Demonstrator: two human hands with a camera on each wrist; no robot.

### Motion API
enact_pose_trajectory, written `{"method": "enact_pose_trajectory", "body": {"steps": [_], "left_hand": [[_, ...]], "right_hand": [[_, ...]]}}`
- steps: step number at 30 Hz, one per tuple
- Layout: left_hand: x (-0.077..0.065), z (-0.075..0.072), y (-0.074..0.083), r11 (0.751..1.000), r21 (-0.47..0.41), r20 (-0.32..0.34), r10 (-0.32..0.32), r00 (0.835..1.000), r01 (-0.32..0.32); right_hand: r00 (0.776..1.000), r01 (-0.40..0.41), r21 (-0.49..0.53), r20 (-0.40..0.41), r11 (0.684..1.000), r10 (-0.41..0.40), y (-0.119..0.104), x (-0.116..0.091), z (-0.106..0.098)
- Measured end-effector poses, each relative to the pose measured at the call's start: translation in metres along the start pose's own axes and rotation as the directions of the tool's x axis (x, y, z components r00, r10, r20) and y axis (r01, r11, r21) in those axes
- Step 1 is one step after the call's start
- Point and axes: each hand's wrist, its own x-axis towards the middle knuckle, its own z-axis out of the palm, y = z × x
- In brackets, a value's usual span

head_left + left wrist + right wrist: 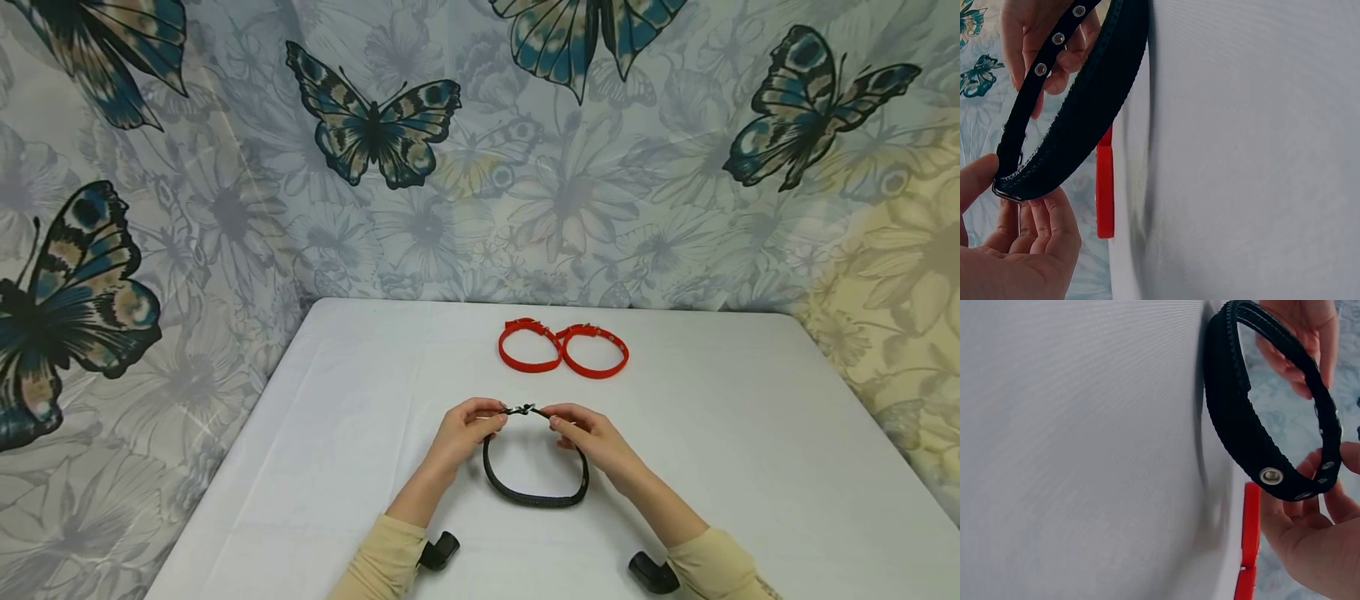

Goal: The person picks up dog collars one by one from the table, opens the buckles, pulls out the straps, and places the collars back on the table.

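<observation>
A black collar point(536, 501) with metal eyelets forms a loop between both hands over the white table. My left hand point(457, 437) pinches it near its metal buckle point(1007, 192), thumb on one side and fingers on the other. On the opposite side, my right hand point(600, 442) pinches the strap between thumb and fingers. An eyelet point(1271, 475) shows close to those fingers in the right wrist view. At the top of the loop, the strap passes by the buckle; whether it is fastened cannot be made out.
Beyond the hands, two red collars, a left one point(528, 367) and a right one point(596, 373), lie side by side on the white table point(360, 367). Cloth with printed butterflies point(375, 133) hangs behind and at the sides. Black devices point(653, 573) sit at the wrists.
</observation>
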Motion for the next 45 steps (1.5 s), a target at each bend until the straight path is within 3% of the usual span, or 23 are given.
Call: {"method": "enact_pose_trajectory", "body": {"steps": [9, 15, 21, 30, 40, 45], "left_hand": [[0.0, 0.004, -0.002, 1.0, 0.005, 0.019, 0.025, 1.0, -0.025], [-0.002, 0.004, -0.001, 0.999, 0.003, 0.027, 0.034, 0.999, -0.034], [-0.003, 0.003, -0.001, 1.0, 0.005, 0.003, 0.018, 1.0, -0.018], [-0.003, 0.001, 0.0, 1.0, -0.012, -0.008, 0.016, 1.0, -0.016], [-0.002, -0.004, 0.0, 1.0, -0.03, -0.006, 0.001, 1.0, -0.001], [-0.002, -0.007, 0.0, 1.0, 0.003, -0.012, -0.002, 1.0, 0.002]], "right_hand": [[0.999, 0.029, 0.039, 0.019, 0.999, -0.029, -0.004, 0.003, 0.005], [0.998, 0.047, 0.053, 0.041, 0.997, -0.049, -0.021, -0.005, 0.006], [0.999, 0.027, 0.02, 0.036, 0.999, -0.028, -0.005, 0.001, 0.005], [0.998, 0.032, 0.008, 0.056, 0.999, -0.032, -0.003, -0.001, 0.002], [1.0, 0.015, -0.019, -0.024, 1.0, -0.015, 0.001, -0.003, -0.008], [0.997, 0.034, -0.009, -0.076, 0.999, -0.034, 0.004, -0.005, -0.014]]}}
